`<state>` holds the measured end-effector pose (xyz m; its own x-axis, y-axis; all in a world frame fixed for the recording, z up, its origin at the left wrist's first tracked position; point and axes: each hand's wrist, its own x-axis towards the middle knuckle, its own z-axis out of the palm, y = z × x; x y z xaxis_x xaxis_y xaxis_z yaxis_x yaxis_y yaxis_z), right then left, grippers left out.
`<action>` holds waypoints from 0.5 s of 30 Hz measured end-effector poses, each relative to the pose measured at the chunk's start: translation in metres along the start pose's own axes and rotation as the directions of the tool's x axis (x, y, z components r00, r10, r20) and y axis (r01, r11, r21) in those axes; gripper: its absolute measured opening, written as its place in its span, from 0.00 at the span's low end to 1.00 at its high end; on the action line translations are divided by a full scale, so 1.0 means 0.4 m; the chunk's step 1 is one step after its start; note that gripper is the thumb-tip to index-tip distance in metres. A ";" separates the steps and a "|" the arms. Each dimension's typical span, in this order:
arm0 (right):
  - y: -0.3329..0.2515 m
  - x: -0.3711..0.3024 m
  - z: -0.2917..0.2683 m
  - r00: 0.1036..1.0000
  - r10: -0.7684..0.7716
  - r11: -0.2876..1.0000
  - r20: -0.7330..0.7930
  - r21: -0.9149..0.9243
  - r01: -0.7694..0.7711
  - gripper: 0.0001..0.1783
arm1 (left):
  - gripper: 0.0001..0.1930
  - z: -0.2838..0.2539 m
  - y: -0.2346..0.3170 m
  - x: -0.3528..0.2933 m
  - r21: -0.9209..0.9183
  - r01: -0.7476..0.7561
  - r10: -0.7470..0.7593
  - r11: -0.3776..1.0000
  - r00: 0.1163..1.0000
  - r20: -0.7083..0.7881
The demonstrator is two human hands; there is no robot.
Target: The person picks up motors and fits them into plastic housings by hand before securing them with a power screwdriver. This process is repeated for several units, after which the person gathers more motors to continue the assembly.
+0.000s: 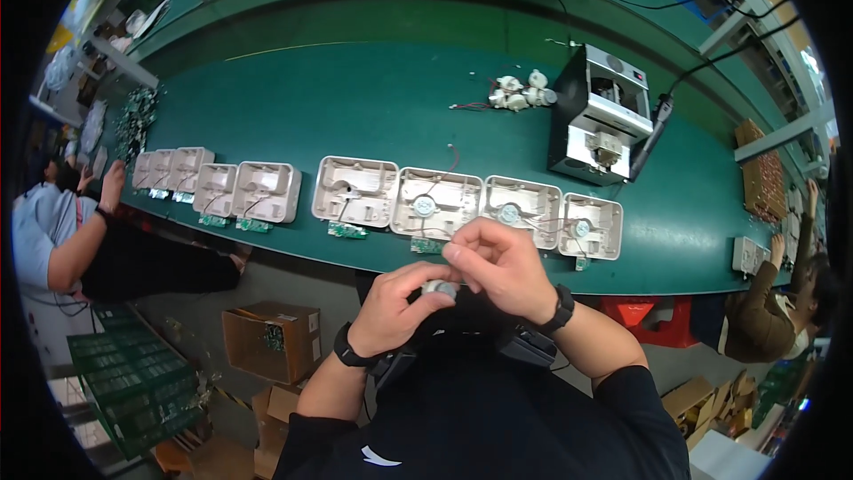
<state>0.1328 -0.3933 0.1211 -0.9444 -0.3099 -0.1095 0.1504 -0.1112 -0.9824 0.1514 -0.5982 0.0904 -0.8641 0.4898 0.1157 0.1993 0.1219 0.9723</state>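
My left hand (395,307) is closed around a small round white-and-grey component (439,290), held just off the table's near edge. Beside it my right hand (508,268) has thumb and fingers pinched together close to that component; whatever lies between the fingertips is too small to make out. Just beyond the hands is a row of open white plastic housings. One housing (458,188) has a round disc (424,205) with thin wires inside and a green circuit board (427,246) at its front. The housing (333,180) left of it shows no disc.
More housings (267,180) with boards stand to the left. Several round white components (510,93) with red wires lie near a black-and-silver machine (604,116) on the green table (382,93). People work at left (67,236) and right (762,316). A cardboard box (271,340) sits on the floor.
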 end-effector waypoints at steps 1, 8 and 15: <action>-0.001 0.001 0.002 1.000 -0.001 1.000 0.011 0.003 0.001 0.07 | 0.17 -0.011 0.014 0.006 0.137 -0.090 0.083 0.986 0.995 0.058; -0.012 -0.009 0.014 0.946 -0.318 0.885 0.060 -0.340 0.319 0.06 | 0.17 -0.056 0.042 0.007 0.277 -0.156 0.160 0.948 0.987 0.005; -0.051 -0.092 -0.013 0.854 -0.429 0.754 0.294 -0.404 0.518 0.10 | 0.17 -0.214 -0.070 0.022 0.073 0.074 -0.037 0.995 0.906 -0.422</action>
<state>0.1632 -0.3747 0.1442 -0.7853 -0.4945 0.3725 -0.4939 0.1376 -0.8585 0.0988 -0.6711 0.0815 -0.9851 0.0751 0.1547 0.1677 0.2207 0.9608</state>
